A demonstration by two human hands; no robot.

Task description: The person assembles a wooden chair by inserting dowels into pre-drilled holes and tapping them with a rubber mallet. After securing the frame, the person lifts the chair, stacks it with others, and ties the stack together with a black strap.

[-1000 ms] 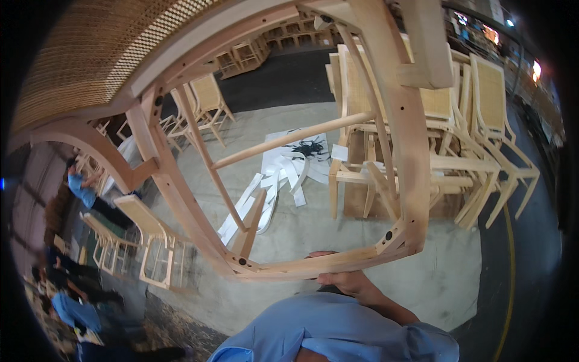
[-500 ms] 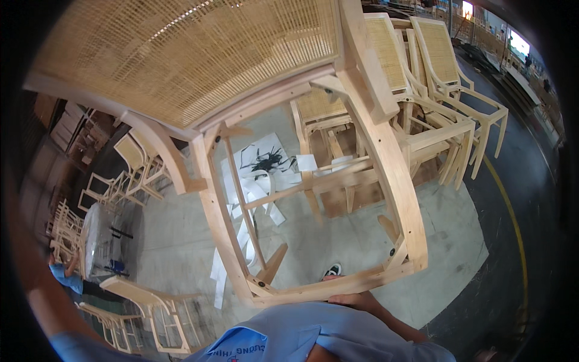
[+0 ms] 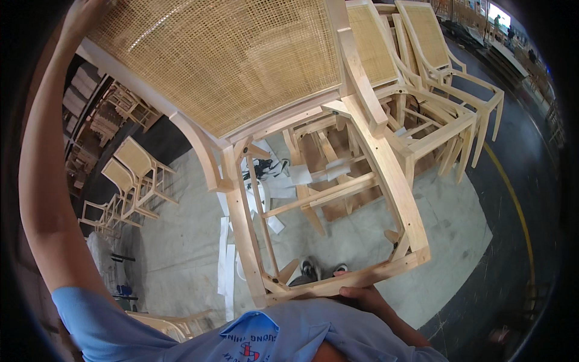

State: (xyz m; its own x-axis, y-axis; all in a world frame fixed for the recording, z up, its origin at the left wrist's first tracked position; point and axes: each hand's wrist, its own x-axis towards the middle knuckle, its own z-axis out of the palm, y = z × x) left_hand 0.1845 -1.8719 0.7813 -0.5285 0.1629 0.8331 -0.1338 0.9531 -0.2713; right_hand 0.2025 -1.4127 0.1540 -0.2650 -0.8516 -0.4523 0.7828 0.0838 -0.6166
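Note:
Right in front of me is a pale wooden chair frame (image 3: 416, 211) with an open seat and a woven cane back (image 3: 241, 66). The back rises toward the top of the view, and stretcher bars show through the seat opening. My left arm reaches far up on the left, where my left hand (image 3: 87, 15) is closed on the upper side of the chair back; its fingertips are partly cut off by the view's edge. Low down, close against my body, my right hand (image 3: 365, 298) grips the front seat rail (image 3: 350, 279), thumb near the top and fingers partly hidden underneath.
Several similar cane-backed chairs (image 3: 431, 42) stand close together at the right. More chairs (image 3: 136, 166) are at the left. White strips (image 3: 226, 265) and black scraps (image 3: 271, 169) lie on the grey floor sheet (image 3: 181, 223). A yellow line (image 3: 512, 199) marks the dark floor.
The chair has shifted slightly right in the view and its back looks turned. My left arm now shows much more, raised along the left side. My right hand stays on the front rail.

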